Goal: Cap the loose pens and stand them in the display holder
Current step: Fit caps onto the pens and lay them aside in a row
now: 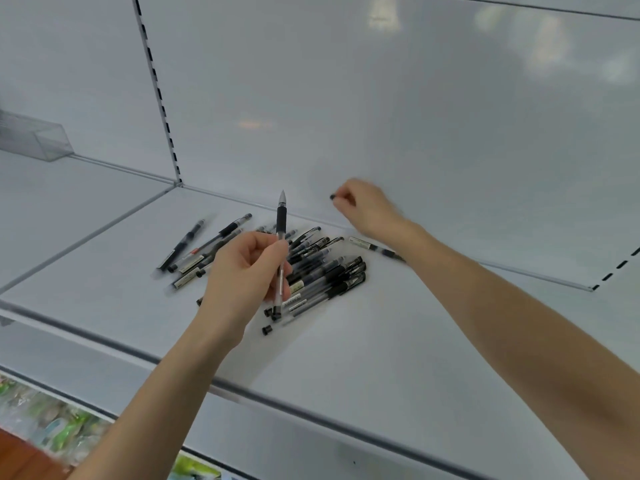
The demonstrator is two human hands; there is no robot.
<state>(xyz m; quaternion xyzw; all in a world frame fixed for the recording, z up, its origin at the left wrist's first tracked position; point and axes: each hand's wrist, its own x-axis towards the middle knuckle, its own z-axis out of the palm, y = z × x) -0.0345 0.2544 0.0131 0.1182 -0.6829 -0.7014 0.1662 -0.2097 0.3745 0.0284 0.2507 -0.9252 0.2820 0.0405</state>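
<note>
1. The pen (281, 220) in play stands nearly upright in the air above the shelf. Its bare pointed tip is uppermost, the black grip section sits just below the tip, and the clear barrel runs down through the fingers.
2. The left hand (242, 271) grips that pen around the middle of the barrel, with the fingers curled and the thumb pressed against it.
3. The right hand (365, 206) is raised farther back, near the rear panel and well apart from the pen. Its fingers are curled, and the tips pinch a small dark cap (333, 196) (the hand is motion-blurred, so only a black end shows).
4. Directly below the left hand lies the pile of pens (329, 275), with clear barrels and black grips, lying crosswise on one another.
5. A few stray pens (183, 244) lie fanned out to the left of the pile.
6. A lone pen (375, 247) lies to the right, partly under the right forearm.
7. A loose black cap (267, 329) lies at the near edge of the pile.
8. All of this rests on a white shelf (381, 341) with a grey front rail.
9. A clear holder (38, 142) sits far to the left in the neighbouring bay, beyond the slotted upright (157, 91), and well apart from the pens.
10. A plain white back panel (346, 98) rises behind.
11. Blurred green packaging (52, 420) shows on the level below, at the lower left.
</note>
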